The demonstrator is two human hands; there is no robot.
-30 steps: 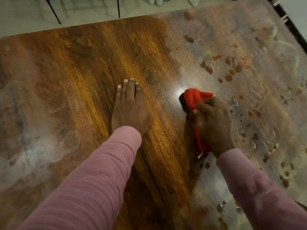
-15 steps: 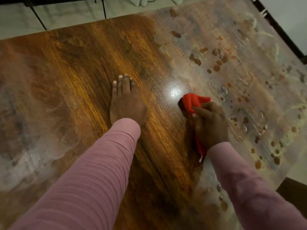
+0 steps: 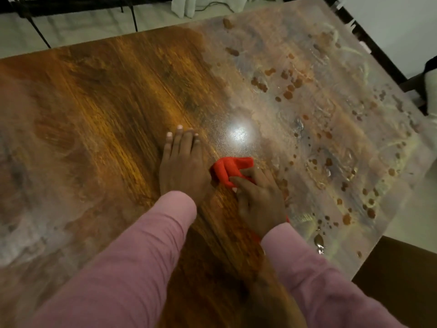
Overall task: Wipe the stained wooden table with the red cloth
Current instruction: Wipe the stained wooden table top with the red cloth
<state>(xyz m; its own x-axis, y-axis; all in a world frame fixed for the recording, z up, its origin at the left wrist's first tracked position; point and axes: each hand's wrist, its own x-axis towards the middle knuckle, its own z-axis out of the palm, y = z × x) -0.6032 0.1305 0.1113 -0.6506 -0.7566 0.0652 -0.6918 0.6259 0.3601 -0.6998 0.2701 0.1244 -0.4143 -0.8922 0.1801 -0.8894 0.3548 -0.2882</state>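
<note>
**Red cloth at the border of the stains**

At the far left of the table (image 3: 94,102) we see a cloudy grey film (image 3: 21,233) lying over the wood. Next to it runs a broad band of glossy brown grain.

On that band our left hand (image 3: 182,166) rests palm down. Its fingers (image 3: 176,147) are straight and close together, flat on the wood and holding nothing. A pink sleeve (image 3: 132,256) covers the arm to the wrist.

Just right of that hand, nearly touching it, lies the red cloth (image 3: 230,168), bunched up on the table. Our right hand (image 3: 259,200) sits on top of it with the fingers curled over the fabric, gripping it and pressing it down. One end of the cloth pokes out ahead of the knuckles, and a sliver of red shows by the wrist. Just beyond the cloth a bright patch of glare (image 3: 238,134) shines on the surface.

Right of the cloth, the table is covered with a pale smeared film dotted with brown spots (image 3: 288,91). A small dark puddle (image 3: 318,240) sits near the close edge. Pale floor (image 3: 82,27) shows beyond the table's far edge.
</note>
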